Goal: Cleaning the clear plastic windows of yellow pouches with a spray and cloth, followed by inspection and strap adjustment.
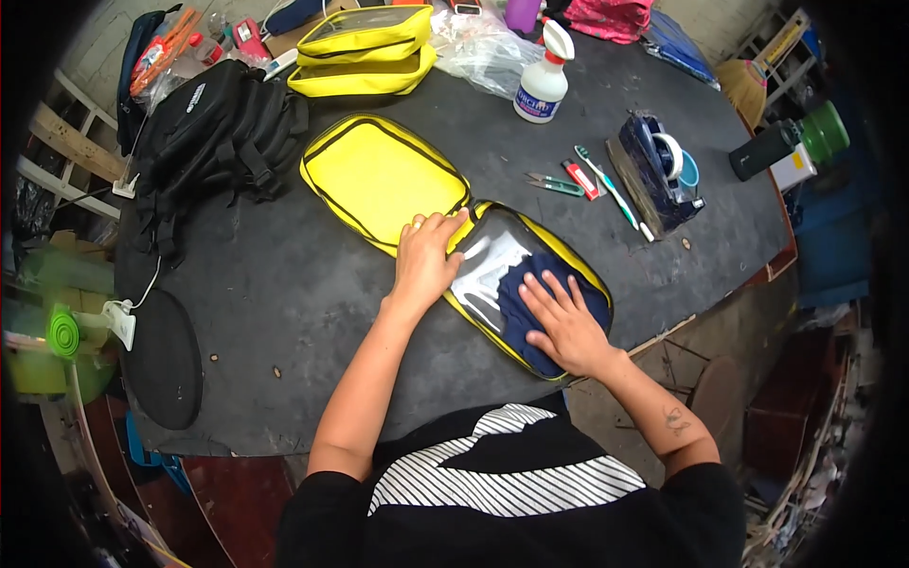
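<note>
A yellow pouch with black trim lies unfolded on the dark table, its two halves joined near the middle. Its nearer half has a clear plastic window, beneath which shows a bunched navy cloth. My right hand rests flat over that cloth, fingers spread, holding nothing. At the join between the halves lies my left hand, its fingers stretched onto the yellow edge and thumb apart beside the window. What is under its palm is hidden.
Beyond the pouch are small scissors, a red lighter-like item, a toothbrush and a tape dispenser. A white spray bottle, another yellow pouch and a black backpack stand farther off. A green fan is at left.
</note>
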Available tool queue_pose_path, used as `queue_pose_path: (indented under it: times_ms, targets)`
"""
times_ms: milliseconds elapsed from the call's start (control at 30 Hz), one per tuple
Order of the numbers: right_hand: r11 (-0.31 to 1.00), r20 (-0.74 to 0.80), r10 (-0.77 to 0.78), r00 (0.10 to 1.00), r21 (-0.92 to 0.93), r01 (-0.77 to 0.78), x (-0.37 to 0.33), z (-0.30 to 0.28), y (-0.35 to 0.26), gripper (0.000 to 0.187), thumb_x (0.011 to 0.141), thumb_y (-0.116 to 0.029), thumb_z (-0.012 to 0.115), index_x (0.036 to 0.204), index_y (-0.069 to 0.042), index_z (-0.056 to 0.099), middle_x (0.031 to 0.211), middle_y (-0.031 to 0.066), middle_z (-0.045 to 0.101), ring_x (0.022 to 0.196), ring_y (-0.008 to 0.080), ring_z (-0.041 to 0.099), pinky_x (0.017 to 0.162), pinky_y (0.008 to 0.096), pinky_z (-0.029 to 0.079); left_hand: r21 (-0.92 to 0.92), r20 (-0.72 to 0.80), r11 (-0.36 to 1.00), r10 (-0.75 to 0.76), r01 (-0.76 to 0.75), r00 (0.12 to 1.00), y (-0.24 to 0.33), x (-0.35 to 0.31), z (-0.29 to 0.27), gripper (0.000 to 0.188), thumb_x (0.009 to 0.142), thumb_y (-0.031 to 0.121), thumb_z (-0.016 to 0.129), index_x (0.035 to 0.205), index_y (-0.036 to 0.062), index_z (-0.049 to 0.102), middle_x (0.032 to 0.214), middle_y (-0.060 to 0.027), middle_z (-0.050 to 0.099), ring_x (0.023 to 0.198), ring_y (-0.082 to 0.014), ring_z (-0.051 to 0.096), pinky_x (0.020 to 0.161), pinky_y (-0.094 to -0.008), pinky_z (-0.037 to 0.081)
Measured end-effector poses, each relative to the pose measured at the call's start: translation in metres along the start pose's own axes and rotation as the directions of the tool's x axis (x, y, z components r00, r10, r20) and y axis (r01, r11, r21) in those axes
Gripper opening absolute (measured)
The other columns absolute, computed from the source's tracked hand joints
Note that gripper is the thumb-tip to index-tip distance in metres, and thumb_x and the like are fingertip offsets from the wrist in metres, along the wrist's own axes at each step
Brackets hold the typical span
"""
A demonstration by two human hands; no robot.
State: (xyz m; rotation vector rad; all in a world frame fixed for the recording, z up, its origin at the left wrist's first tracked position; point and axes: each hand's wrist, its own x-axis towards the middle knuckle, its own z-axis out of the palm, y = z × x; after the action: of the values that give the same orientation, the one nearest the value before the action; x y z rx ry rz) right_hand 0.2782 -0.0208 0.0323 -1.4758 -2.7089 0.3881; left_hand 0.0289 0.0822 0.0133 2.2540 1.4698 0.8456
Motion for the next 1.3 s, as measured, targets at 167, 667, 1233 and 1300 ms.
queue_pose_path:
  times_ms: [167, 667, 1233, 1300]
  targets:
    - [0.997, -0.254, 0.073, 0.964, -0.007, -0.078, 0.080, 0.022, -0.014, 0.061, 0.091, -0.033, 0.053, 0.144, -0.008, 0.036, 0.152, 0.0128, 0.030, 0.137, 0.0358, 0.030, 0.112, 0.0534, 0.021, -0.094, -0.023, 0.992, 0.084, -0.085, 0.996, -0.009, 0.006, 0.001, 0.053, 0.068, 0.002, 0.072, 0.120, 0.0091, 0.063, 0.090, -0.0101, 0.062, 0.084, -0.0307, 0.058, 0.083, -0.0393, 0.045]
    - [0.984, -0.082, 0.087, 0.993, -0.146, -0.098, 0.015, -0.002, -0.027, 0.061, 0.089, -0.034, 0.055, 0.144, -0.014, 0.038, 0.149, 0.0141, 0.034, 0.114, 0.0414, 0.042, 0.098, 0.0510, 0.033, 0.095, -0.126, 0.982, -0.152, 0.164, 0.980, -0.012, -0.006, 0.009, 0.038, 0.075, 0.022, 0.074, 0.113, 0.0199, 0.071, 0.106, -0.0050, 0.062, 0.105, -0.0262, 0.051, 0.093, -0.0406, 0.035]
    - [0.924, -0.478, 0.299, 0.826, -0.070, -0.376, 0.141, 0.030, -0.024, 0.053, 0.078, -0.023, 0.062, 0.128, -0.005, 0.054, 0.114, 0.0154, 0.051, 0.097, 0.0311, 0.048, 0.083, 0.0423, 0.037, 0.069, -0.141, 0.991, -0.104, 0.115, 0.984, -0.016, -0.005, 0.008, 0.036, 0.076, 0.020, 0.073, 0.112, 0.0184, 0.070, 0.104, -0.0053, 0.062, 0.102, -0.0265, 0.051, 0.090, -0.0395, 0.037]
    - [0.939, -0.458, 0.272, 0.846, -0.064, -0.337, 0.141, 0.029, -0.025, 0.053, 0.079, -0.025, 0.061, 0.128, -0.006, 0.055, 0.114, 0.0155, 0.051, 0.098, 0.0311, 0.047, 0.083, 0.0421, 0.037, 0.066, -0.150, 0.991, -0.102, 0.113, 0.983, -0.018, -0.005, 0.009, 0.036, 0.077, 0.020, 0.073, 0.112, 0.0183, 0.070, 0.104, -0.0052, 0.062, 0.102, -0.0266, 0.051, 0.090, -0.0395, 0.036]
